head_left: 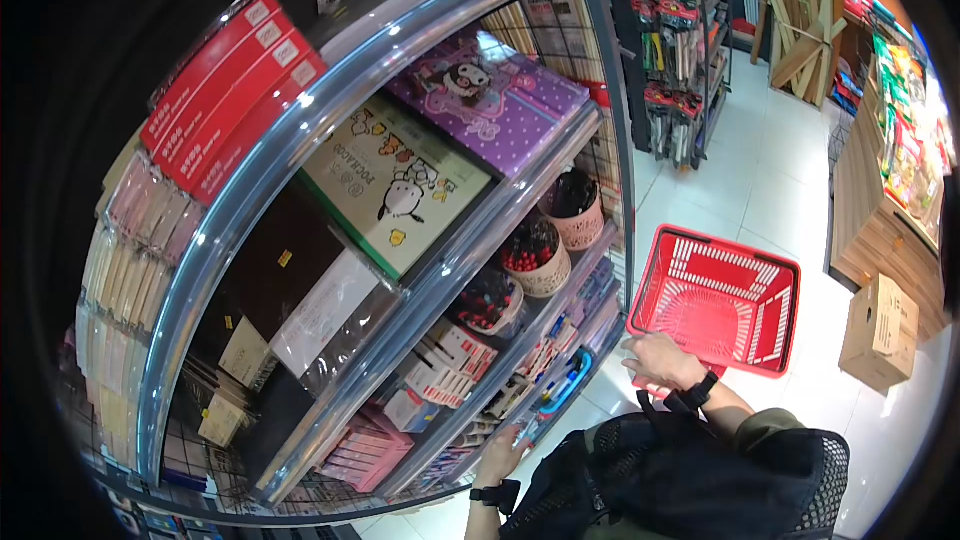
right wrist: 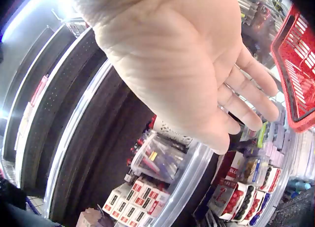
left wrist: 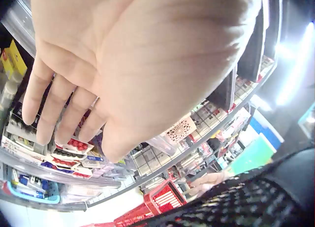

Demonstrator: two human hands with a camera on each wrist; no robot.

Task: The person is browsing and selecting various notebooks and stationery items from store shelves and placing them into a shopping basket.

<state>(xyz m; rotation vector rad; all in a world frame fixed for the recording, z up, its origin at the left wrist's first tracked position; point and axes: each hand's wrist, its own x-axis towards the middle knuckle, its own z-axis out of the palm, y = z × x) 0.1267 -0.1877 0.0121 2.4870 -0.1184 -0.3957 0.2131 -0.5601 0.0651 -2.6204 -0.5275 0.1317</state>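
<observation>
Red shopping basket sits on the white floor just beside the shelf rack. Right hand is at the basket corner nearest the rack, fingers straight and holding nothing; whether it touches is unclear. Left hand reaches the rack's lowest shelves, fingers loosely extended, empty.

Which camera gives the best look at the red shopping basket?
The head view: the whole red basket shows from above, empty inside, beside the right hand. The left wrist view catches only a small part low in the frame; the right wrist view only its rim at the right edge.
</observation>
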